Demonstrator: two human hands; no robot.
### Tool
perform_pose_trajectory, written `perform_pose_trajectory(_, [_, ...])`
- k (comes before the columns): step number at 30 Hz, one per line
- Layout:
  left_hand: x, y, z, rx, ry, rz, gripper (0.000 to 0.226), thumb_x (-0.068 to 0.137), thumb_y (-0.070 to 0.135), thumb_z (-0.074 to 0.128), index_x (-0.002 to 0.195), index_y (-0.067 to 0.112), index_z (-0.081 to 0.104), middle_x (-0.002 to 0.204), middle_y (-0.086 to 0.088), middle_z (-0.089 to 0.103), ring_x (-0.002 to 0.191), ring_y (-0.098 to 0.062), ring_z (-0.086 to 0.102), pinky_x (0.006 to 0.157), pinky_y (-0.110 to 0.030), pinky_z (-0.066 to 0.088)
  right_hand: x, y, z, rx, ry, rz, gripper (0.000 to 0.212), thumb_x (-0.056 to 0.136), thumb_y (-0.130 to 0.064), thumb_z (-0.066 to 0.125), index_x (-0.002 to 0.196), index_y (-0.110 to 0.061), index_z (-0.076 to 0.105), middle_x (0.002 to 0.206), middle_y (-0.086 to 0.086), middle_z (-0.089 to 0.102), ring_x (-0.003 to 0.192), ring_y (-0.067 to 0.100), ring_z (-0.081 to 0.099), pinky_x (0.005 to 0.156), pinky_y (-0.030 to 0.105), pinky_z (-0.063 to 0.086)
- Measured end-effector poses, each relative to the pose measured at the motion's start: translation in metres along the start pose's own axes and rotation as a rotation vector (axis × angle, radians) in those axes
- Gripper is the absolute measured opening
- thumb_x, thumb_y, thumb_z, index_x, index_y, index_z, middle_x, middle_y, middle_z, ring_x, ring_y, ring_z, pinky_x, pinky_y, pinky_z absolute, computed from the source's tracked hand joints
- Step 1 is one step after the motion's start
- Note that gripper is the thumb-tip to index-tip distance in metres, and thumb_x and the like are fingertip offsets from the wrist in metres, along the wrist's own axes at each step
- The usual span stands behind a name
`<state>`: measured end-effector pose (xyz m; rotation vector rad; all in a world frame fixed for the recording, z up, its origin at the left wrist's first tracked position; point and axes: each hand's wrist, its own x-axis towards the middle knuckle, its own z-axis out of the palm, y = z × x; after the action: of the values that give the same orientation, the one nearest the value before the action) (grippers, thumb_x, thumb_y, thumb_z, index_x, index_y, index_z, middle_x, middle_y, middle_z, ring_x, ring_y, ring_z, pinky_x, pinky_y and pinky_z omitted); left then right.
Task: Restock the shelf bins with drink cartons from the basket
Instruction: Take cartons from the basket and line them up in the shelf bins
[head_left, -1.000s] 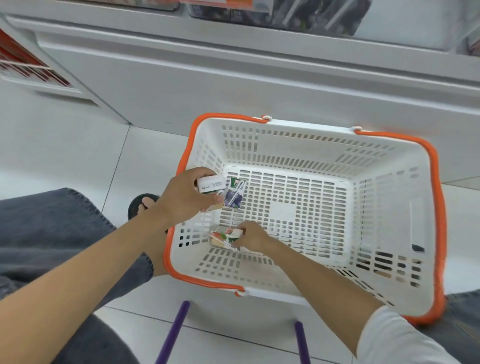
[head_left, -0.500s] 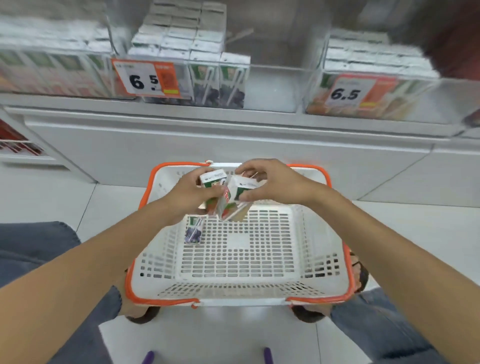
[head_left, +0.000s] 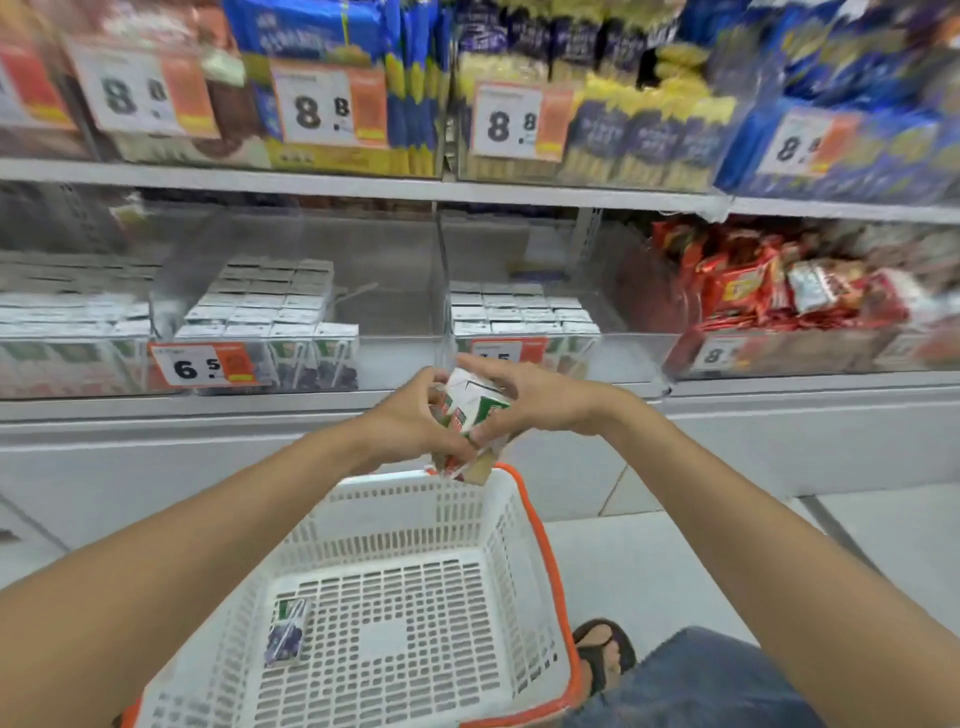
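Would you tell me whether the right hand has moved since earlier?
Yes. The right hand, holding drink cartons, has risen from the basket floor to above its far rim.

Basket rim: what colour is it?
The basket rim is orange, seen best in the head view.

Shop aisle: shelves (head_left: 311, 184) of packaged snacks (head_left: 748, 291), price tags (head_left: 317, 106), clear bins (head_left: 400, 364) of drink cartons (head_left: 270, 306), shopping basket (head_left: 543, 551).

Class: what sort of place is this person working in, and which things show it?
Most likely a shop aisle: price tags hang along the shelves, clear bins hold rows of drink cartons, and a shopping basket sits on the floor. The left hand and right hand grip loose cartons.
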<state>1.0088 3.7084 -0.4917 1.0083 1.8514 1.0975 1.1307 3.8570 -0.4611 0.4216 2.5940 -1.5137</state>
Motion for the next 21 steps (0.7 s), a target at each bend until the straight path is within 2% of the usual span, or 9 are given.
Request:
perform_pose_trajectory(2, [0.015,0.019,0.004,0.003,-0.028,0.063,0.081,0.061,0.0,0.084,0.124,0.029,0.041,0.114,-0.005,0.062,0.089,-0.011,0.065,0.064,-0.02,0.053,-0.007,0.0,-0.019,-0.04,0.031,-0.013,0.061,0.075,-0.009,0.081,0.129,-0.017,0.054,0.115,0.008,0.067,0.101,0.024,0.067,0.083,0.036,0.059])
perform_pose_trajectory(4, [0.033,0.039,0.007,0.025,-0.048,0.119,0.082,0.064,0.002,0.082,0.128,0.03,0.038,0.122,-0.002,0.057,0.098,-0.008,0.062,0.065,-0.015,0.051,-0.012,0.001,-0.041,-0.085,0.142,-0.021,0.052,0.069,-0.016,0.086,0.115,-0.018,0.061,0.104,0.002,0.07,0.091,0.017,0.068,0.073,0.026,0.057])
perform_pose_trajectory(7, [0.061,0.064,0.009,0.244,0.034,0.269,0.094,0.065,0.02,0.087,0.14,0.031,0.031,0.14,0.003,0.043,0.125,-0.012,0.045,0.092,-0.021,0.043,-0.02,0.012,-0.08,-0.107,0.37,-0.059,0.052,0.062,-0.023,0.09,0.105,-0.024,0.062,0.097,-0.009,0.071,0.083,0.006,0.07,0.066,0.019,0.055])
perform_pose_trajectory(10, [0.093,0.073,0.008,0.487,0.145,0.397,0.099,0.066,0.033,0.087,0.147,0.027,0.029,0.151,0.005,0.036,0.137,-0.014,0.035,0.108,-0.03,0.034,-0.026,0.03,-0.126,-0.072,0.579,-0.109,0.056,0.058,-0.02,0.092,0.101,-0.032,0.058,0.095,-0.014,0.072,0.085,0.0,0.07,0.063,0.013,0.053])
perform_pose_trajectory(13, [0.13,0.063,0.005,0.648,0.118,0.387,0.1,0.069,0.045,0.083,0.15,0.025,0.027,0.155,0.005,0.031,0.141,-0.016,0.03,0.114,-0.035,0.028,-0.022,0.052,-0.172,-0.164,0.686,-0.079,0.06,0.052,-0.036,0.092,0.101,-0.027,0.059,0.098,-0.01,0.071,0.09,0.006,0.069,0.075,0.025,0.058])
perform_pose_trajectory(16, [0.164,0.05,0.003,0.89,0.078,0.351,0.108,0.069,0.063,0.074,0.153,0.026,0.018,0.161,0.003,0.019,0.148,-0.017,0.015,0.117,-0.036,0.019,-0.007,0.074,-0.207,-0.369,0.673,0.045,0.084,0.042,-0.054,0.088,0.11,-0.015,0.058,0.11,-0.003,0.064,0.102,0.016,0.062,0.087,0.034,0.053])
perform_pose_trajectory(19, [0.191,0.039,0.004,1.045,0.06,0.289,0.114,0.067,0.079,0.06,0.154,0.027,0.008,0.163,0.0,0.008,0.15,-0.019,0.004,0.119,-0.042,0.01,0.017,0.1,-0.227,-0.488,0.531,0.185,0.091,0.048,-0.046,0.092,0.124,-0.015,0.054,0.124,0.001,0.059,0.114,0.02,0.057,0.097,0.039,0.049])
perform_pose_trajectory(21, [0.202,0.032,0.008,1.114,0.041,0.236,0.112,0.069,0.087,0.042,0.154,0.027,0.003,0.163,0.0,0.003,0.15,-0.018,0.0,0.121,-0.045,0.003,0.036,0.116,-0.234,-0.547,0.381,0.3,0.091,0.059,-0.037,0.09,0.136,-0.016,0.047,0.137,0.002,0.051,0.123,0.022,0.052,0.103,0.039,0.045])
